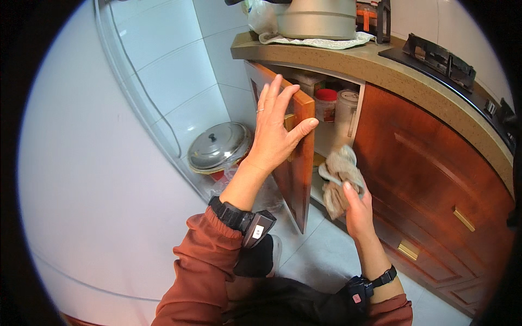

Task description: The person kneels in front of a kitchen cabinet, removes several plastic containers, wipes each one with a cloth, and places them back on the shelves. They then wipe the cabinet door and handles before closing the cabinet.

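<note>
My left hand (277,126) lies against the outer face of a wooden cabinet door (299,175). Its fingers are spread toward the door's top edge, and the thumb reaches across the side edge. The door stands ajar, swung out to the left. In my right hand (359,210) is a crumpled, stained cloth (342,179), held in front of the cabinet opening. Inside, on a shelf, stand a clear jar with a red lid (326,104) and a taller clear container (346,108). The lower part of the cabinet is mostly hidden.
Above is a speckled countertop (342,61) with a large metal pot (316,18) on a white cloth (277,39) and a black gas stove (440,61). A closed cabinet front (420,163) is at right. Left are a white appliance (94,183) and a lidded pan (220,144) near the floor.
</note>
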`<state>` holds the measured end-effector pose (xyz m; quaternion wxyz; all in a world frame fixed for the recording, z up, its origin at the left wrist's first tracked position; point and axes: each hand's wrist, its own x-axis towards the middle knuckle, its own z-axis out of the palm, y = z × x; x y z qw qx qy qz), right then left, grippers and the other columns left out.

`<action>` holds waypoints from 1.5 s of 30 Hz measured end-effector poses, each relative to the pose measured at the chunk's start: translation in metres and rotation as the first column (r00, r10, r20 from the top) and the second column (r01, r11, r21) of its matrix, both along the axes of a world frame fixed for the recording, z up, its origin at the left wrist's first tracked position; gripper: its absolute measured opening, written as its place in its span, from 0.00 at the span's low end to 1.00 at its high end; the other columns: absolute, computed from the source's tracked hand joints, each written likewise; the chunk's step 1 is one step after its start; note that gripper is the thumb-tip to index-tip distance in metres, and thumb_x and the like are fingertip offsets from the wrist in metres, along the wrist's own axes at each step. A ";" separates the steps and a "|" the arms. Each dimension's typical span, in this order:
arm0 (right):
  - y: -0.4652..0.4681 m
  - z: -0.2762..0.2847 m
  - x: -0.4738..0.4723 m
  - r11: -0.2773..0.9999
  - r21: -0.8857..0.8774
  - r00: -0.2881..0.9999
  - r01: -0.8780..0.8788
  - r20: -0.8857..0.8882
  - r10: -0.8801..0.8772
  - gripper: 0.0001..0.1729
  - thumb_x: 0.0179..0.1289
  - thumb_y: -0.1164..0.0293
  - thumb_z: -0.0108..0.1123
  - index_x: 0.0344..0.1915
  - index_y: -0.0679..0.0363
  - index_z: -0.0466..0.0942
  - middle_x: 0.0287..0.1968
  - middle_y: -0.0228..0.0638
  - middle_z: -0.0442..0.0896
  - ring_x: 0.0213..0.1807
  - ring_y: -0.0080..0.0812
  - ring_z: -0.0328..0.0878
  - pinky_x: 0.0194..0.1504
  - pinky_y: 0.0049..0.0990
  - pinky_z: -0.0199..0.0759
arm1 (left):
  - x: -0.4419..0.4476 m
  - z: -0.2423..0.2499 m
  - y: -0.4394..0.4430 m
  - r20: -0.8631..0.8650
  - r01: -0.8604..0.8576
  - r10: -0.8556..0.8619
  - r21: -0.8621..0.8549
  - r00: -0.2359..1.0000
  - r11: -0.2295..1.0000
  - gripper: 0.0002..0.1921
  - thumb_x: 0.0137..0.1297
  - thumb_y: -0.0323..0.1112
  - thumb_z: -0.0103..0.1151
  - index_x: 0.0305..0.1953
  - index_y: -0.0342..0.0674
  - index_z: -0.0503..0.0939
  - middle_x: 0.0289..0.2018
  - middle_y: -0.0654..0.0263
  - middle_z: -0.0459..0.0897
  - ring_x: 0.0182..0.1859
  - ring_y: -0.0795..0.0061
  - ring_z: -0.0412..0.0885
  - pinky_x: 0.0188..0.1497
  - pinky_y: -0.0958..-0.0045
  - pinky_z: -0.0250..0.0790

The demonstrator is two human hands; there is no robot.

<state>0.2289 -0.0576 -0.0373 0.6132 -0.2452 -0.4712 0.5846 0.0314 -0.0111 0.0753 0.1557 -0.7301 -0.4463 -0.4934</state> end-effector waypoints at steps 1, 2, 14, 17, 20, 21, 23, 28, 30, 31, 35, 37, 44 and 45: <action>0.004 0.013 -0.008 0.992 0.126 0.998 0.025 0.055 -0.032 0.24 0.67 0.67 0.53 0.61 0.64 0.66 0.54 0.32 0.74 0.54 0.25 0.70 0.57 0.26 0.62 | -0.003 -0.001 0.006 -0.032 0.018 -0.017 0.038 0.999 0.999 0.31 0.60 0.50 0.61 0.61 0.44 0.66 0.66 0.52 0.61 0.71 0.50 0.51 0.70 0.57 0.46; 0.009 0.022 -0.020 0.978 0.190 0.993 0.090 0.054 -0.102 0.20 0.67 0.67 0.53 0.56 0.65 0.70 0.49 0.34 0.76 0.49 0.27 0.73 0.52 0.25 0.65 | -0.007 0.000 0.012 -0.024 0.092 -0.092 0.004 0.996 0.996 0.30 0.62 0.50 0.59 0.61 0.44 0.66 0.66 0.53 0.61 0.71 0.50 0.51 0.70 0.57 0.46; 0.019 -0.075 -0.085 0.885 0.151 0.640 0.441 0.638 -0.428 0.14 0.65 0.68 0.57 0.45 0.66 0.72 0.40 0.40 0.73 0.43 0.35 0.72 0.46 0.30 0.66 | -0.024 -0.017 0.034 0.111 0.433 -0.426 -0.054 0.898 0.900 0.27 0.68 0.45 0.52 0.65 0.46 0.63 0.69 0.57 0.57 0.73 0.52 0.44 0.71 0.58 0.42; 0.044 -0.006 -0.068 0.783 0.448 0.704 0.432 0.375 -0.603 0.14 0.65 0.68 0.58 0.46 0.65 0.71 0.37 0.36 0.76 0.38 0.29 0.70 0.43 0.27 0.67 | -0.021 -0.028 0.034 0.249 0.490 -0.470 -0.017 0.847 0.872 0.25 0.70 0.43 0.49 0.65 0.44 0.65 0.69 0.55 0.57 0.73 0.56 0.48 0.71 0.61 0.44; 0.059 0.048 -0.061 0.746 0.505 0.710 0.434 0.318 -0.628 0.15 0.65 0.68 0.60 0.45 0.66 0.71 0.38 0.35 0.78 0.38 0.27 0.72 0.42 0.26 0.68 | -0.017 -0.051 0.022 0.513 0.547 -0.469 -0.001 0.719 0.837 0.22 0.69 0.42 0.49 0.60 0.38 0.70 0.67 0.52 0.61 0.70 0.60 0.57 0.69 0.64 0.48; 0.059 0.051 -0.061 0.703 0.574 0.701 0.421 0.286 -0.653 0.16 0.64 0.68 0.60 0.46 0.66 0.71 0.38 0.35 0.78 0.38 0.27 0.72 0.42 0.26 0.68 | -0.015 -0.060 0.018 0.526 0.534 -0.443 -0.024 0.726 0.845 0.20 0.69 0.39 0.51 0.57 0.35 0.72 0.63 0.53 0.65 0.66 0.61 0.63 0.67 0.65 0.53; 0.054 0.029 -0.080 0.672 0.493 0.685 0.552 0.192 -0.703 0.17 0.64 0.69 0.61 0.48 0.66 0.70 0.38 0.34 0.78 0.38 0.26 0.73 0.43 0.25 0.68 | -0.004 -0.075 0.014 0.561 0.481 -0.356 -0.087 0.748 0.873 0.17 0.69 0.35 0.51 0.54 0.32 0.74 0.52 0.57 0.72 0.56 0.68 0.70 0.59 0.71 0.61; 0.036 -0.019 -0.087 0.791 0.322 0.676 0.519 0.412 -0.611 0.17 0.61 0.71 0.62 0.47 0.65 0.70 0.35 0.32 0.75 0.38 0.24 0.71 0.42 0.24 0.68 | 0.000 -0.089 0.016 0.727 0.670 -0.429 -0.057 0.536 0.740 0.15 0.70 0.33 0.50 0.53 0.29 0.74 0.39 0.66 0.74 0.43 0.78 0.71 0.48 0.80 0.63; 0.040 -0.001 -0.076 0.761 0.350 0.577 0.545 0.502 -0.644 0.14 0.61 0.72 0.63 0.44 0.64 0.71 0.35 0.31 0.75 0.38 0.23 0.71 0.42 0.23 0.68 | -0.003 -0.090 0.018 0.740 0.704 -0.435 -0.073 0.513 0.707 0.15 0.71 0.33 0.50 0.52 0.30 0.75 0.38 0.68 0.75 0.42 0.80 0.71 0.48 0.80 0.63; 0.045 0.013 -0.075 0.719 0.395 0.618 0.572 0.368 -0.694 0.12 0.61 0.72 0.62 0.42 0.63 0.71 0.34 0.29 0.75 0.36 0.22 0.71 0.41 0.22 0.67 | -0.004 -0.091 0.019 0.767 0.722 -0.414 -0.091 0.490 0.686 0.15 0.71 0.33 0.50 0.52 0.30 0.75 0.38 0.68 0.75 0.43 0.80 0.71 0.49 0.79 0.63; 0.068 0.055 -0.067 0.594 0.587 0.589 0.550 0.232 -0.774 0.14 0.63 0.69 0.62 0.43 0.63 0.70 0.31 0.27 0.74 0.33 0.21 0.69 0.37 0.23 0.67 | -0.005 -0.093 0.022 0.886 0.841 -0.354 -0.069 0.299 0.537 0.13 0.71 0.33 0.49 0.51 0.33 0.76 0.44 0.71 0.79 0.48 0.82 0.72 0.55 0.77 0.62; 0.067 0.041 -0.076 0.632 0.480 0.605 0.608 0.236 -0.761 0.17 0.62 0.67 0.63 0.44 0.64 0.70 0.33 0.30 0.74 0.34 0.23 0.70 0.38 0.23 0.67 | -0.001 -0.094 0.024 0.899 0.858 -0.350 -0.053 0.264 0.512 0.13 0.71 0.33 0.49 0.51 0.34 0.76 0.46 0.71 0.79 0.50 0.82 0.72 0.56 0.77 0.62; 0.060 0.001 -0.062 0.789 0.302 0.603 0.535 0.518 -0.607 0.18 0.59 0.69 0.66 0.45 0.64 0.71 0.35 0.28 0.76 0.37 0.21 0.71 0.41 0.22 0.68 | 0.006 -0.093 0.024 0.912 0.868 -0.338 -0.037 0.232 0.496 0.16 0.66 0.23 0.43 0.54 0.32 0.74 0.50 0.63 0.78 0.54 0.75 0.73 0.59 0.73 0.62; 0.066 0.011 -0.056 0.789 0.357 0.647 0.500 0.451 -0.614 0.17 0.60 0.69 0.65 0.44 0.63 0.71 0.34 0.26 0.76 0.36 0.20 0.71 0.41 0.21 0.67 | 0.006 -0.093 0.024 0.911 0.863 -0.340 -0.034 0.234 0.503 0.17 0.66 0.23 0.43 0.54 0.32 0.74 0.50 0.63 0.78 0.54 0.75 0.73 0.59 0.73 0.62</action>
